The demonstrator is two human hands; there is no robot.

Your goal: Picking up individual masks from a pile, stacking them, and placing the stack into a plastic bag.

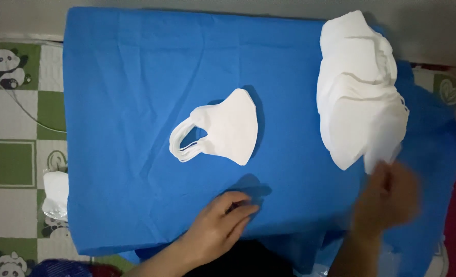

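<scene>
My right hand (387, 197) is at the lower edge of the big heap of white face masks (358, 87) on the right of the surface, and it is blurred. It looks pinched on the bottom of a mask (379, 159) that hangs out of the heap, but I cannot tell for sure how far my fingers are closed or whether they have a firm grip. My left hand (220, 223) lies flat on the blue cloth (125, 77) near the front edge, its fingers (240, 210) loosely spread and holding nothing.

In the middle of the cloth, well apart from the heap, a small neat stack of folded masks (223, 133) lies with the ear loops pointing left. To my eye, I am in the picking step: drawing one mask out of the heap. The next move calls for separating a single mask cleanly, without dragging its neighbours along.

Off the cloth, on the panda-pattern mat (12, 154) at the left, sits a clear plastic bag (56, 195) with something white inside.
</scene>
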